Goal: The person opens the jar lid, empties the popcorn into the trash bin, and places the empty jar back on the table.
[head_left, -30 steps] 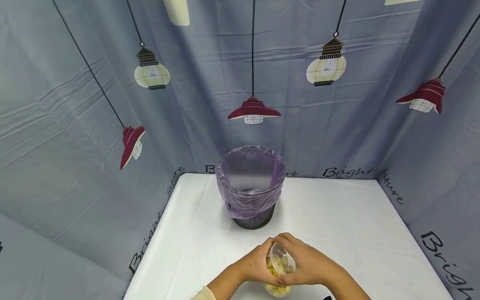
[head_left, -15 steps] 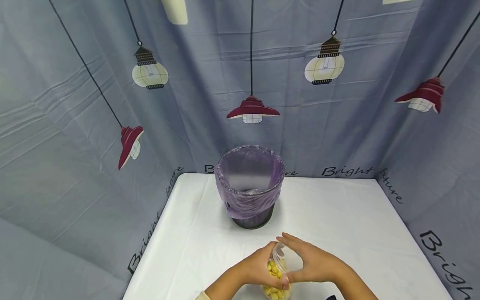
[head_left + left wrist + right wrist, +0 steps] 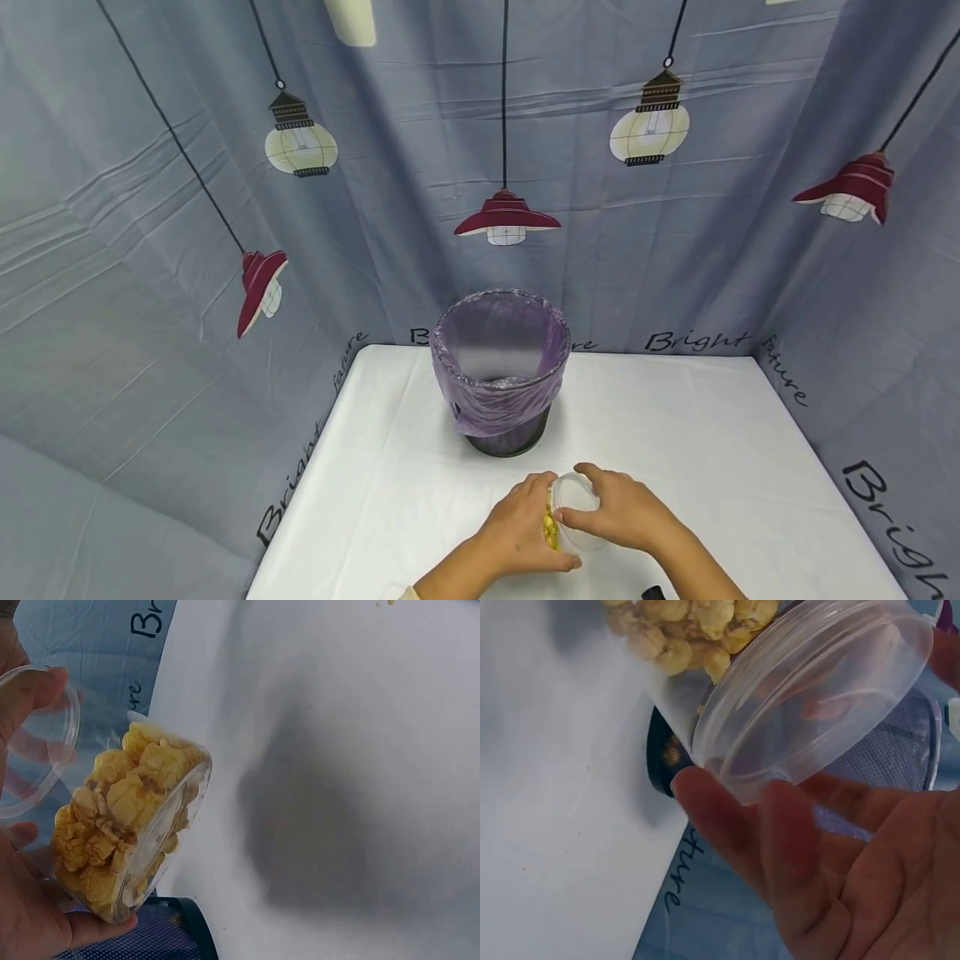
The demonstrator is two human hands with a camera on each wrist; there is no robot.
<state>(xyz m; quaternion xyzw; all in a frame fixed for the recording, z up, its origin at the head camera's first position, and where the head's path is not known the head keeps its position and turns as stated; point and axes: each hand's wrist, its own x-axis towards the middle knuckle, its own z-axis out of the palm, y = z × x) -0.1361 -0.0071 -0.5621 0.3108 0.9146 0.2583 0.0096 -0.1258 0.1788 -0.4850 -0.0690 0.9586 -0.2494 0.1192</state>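
A clear plastic jar (image 3: 127, 802) of yellow popcorn is tilted on its side between my hands, a little above the white table. My left hand (image 3: 517, 529) grips its body, fingers and thumb wrapped round the lower side. The translucent lid (image 3: 825, 690) is on the jar's mouth and faces my right hand (image 3: 630, 512). Right fingers and thumb curl round the lid's rim from opposite sides. In the left wrist view the popcorn lies toward the jar's base, while the head view shows only a yellow strip past my left hand.
A waste bin (image 3: 498, 412) lined with a purple bag stands at the back of the white table (image 3: 667, 433). A small black object (image 3: 653, 593) lies at the front edge. Grey-blue printed curtain (image 3: 375, 208) surrounds the table on three sides.
The jar has turned so its lid faces right and slightly up. My thumbs have moved apart, and the left hand now covers most of the popcorn in the head view.
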